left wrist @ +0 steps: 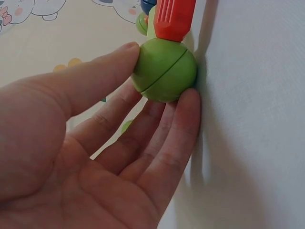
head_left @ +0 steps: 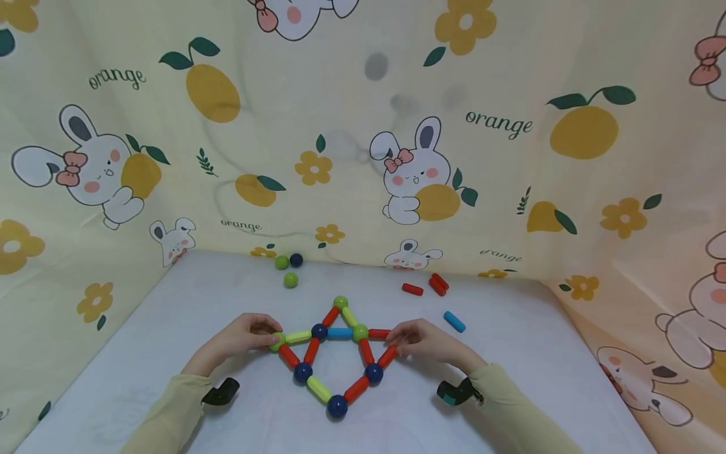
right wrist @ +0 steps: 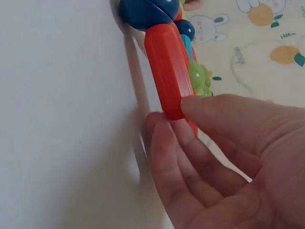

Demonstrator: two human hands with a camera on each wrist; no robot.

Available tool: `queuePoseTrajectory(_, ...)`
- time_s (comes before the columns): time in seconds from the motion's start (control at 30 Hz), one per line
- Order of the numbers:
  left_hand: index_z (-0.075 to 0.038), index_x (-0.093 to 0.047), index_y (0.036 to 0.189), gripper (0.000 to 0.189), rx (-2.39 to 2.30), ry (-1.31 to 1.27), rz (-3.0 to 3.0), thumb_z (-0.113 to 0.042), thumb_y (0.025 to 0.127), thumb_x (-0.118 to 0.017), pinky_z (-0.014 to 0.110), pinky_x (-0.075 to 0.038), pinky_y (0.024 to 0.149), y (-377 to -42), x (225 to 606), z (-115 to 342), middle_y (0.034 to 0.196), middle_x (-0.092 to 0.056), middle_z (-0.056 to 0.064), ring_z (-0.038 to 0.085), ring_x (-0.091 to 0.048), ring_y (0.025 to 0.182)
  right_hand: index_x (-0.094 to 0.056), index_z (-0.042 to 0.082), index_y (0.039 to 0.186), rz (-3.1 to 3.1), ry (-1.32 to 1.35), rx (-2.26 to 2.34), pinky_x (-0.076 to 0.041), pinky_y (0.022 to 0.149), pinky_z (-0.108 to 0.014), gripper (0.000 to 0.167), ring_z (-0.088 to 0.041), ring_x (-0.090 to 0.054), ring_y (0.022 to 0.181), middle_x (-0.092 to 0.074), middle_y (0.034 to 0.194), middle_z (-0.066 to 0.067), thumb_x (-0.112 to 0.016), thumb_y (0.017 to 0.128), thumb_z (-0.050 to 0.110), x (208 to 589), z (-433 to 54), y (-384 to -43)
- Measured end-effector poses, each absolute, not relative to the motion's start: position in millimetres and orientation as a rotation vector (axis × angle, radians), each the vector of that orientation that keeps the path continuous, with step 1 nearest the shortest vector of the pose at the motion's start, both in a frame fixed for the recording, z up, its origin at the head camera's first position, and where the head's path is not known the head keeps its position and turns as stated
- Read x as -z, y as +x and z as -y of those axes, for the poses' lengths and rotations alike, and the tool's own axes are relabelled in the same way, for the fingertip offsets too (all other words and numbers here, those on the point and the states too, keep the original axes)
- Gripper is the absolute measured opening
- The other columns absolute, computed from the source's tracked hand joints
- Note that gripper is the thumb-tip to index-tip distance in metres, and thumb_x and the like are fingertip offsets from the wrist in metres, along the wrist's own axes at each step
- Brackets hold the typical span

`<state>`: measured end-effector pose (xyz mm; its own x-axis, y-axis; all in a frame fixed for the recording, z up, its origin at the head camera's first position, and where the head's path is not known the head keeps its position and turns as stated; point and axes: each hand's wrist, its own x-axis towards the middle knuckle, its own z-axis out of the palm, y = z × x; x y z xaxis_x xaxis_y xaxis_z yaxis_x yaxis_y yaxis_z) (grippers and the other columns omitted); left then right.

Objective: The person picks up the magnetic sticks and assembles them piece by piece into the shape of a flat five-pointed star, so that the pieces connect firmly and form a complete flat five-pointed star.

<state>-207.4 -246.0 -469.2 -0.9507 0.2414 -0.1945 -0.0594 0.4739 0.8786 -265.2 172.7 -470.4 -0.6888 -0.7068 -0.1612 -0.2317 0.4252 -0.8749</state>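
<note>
A flat figure of short coloured rods and balls lies in the middle of the table in the head view. At its left corner my left hand (head_left: 241,338) pinches a green ball (left wrist: 164,69), thumb on one side and fingers on the other. A red rod (left wrist: 175,19) and a light green rod (head_left: 299,337) run from that ball. On the right side, my right hand (head_left: 424,342) holds the free end of a red rod (right wrist: 167,69) between thumb and fingertips. This rod joins a dark blue ball (head_left: 374,373). Another red rod (head_left: 378,333) reaches the same fingers.
Two loose green balls (head_left: 291,280) and a dark blue ball (head_left: 296,260) sit at the back of the white table (head_left: 238,284). Several red rods (head_left: 412,289) and a blue rod (head_left: 454,321) lie at the back right. A printed curtain (head_left: 346,202) hangs behind.
</note>
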Motion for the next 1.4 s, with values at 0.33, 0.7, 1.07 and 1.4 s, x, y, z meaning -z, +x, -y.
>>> queuePoseTrajectory(0.33,-0.002,-0.065,0.109,0.030,-1.413,0.169,-2.472,-0.021,0.087,-0.072,0.033,-0.054,0.076,-209,468,246,0.098,-0.065,0.005,0.019,-0.060,0.084,-0.065,0.001,0.111,-2.307,-0.634,1.264,-0.054,0.070,-0.029,0.025,-0.024,-0.064,0.080,-0.066,0.097,-0.010,-0.061,0.095,0.019,455,-186,-239)
queuePoseTrajectory(0.7,-0.003,-0.069,0.107,0.023,-1.356,0.144,-2.491,-0.018,0.089,-0.068,0.033,-0.054,0.076,-210,461,250,0.098,-0.065,0.005,0.020,-0.060,0.083,-0.070,0.006,0.095,-2.121,-0.482,1.214,-0.050,0.056,-0.024,0.030,-0.019,-0.061,0.058,-0.066,0.073,-0.008,-0.066,0.090,0.035,468,-148,-194)
queuePoseTrajectory(1.07,0.000,-0.067,0.107,0.024,-1.457,0.231,-2.343,-0.014,0.088,-0.069,0.036,-0.056,0.074,-198,462,247,0.098,-0.064,0.007,0.021,-0.060,0.082,-0.068,0.007,0.089,-2.386,-0.449,1.151,-0.047,0.052,-0.027,0.028,-0.016,-0.053,0.055,-0.061,0.067,-0.003,-0.068,0.088,0.035,467,-144,-212)
queuePoseTrajectory(1.4,-0.004,-0.069,0.096,0.024,-1.444,0.176,-2.266,-0.021,0.081,-0.077,0.032,-0.056,0.065,-158,466,200,0.084,-0.067,0.004,0.016,-0.064,0.071,-0.065,0.002,0.111,-2.444,-0.403,1.247,-0.050,0.060,-0.030,0.032,-0.021,-0.058,0.068,-0.064,0.083,-0.007,-0.066,0.091,0.027,469,-152,-258)
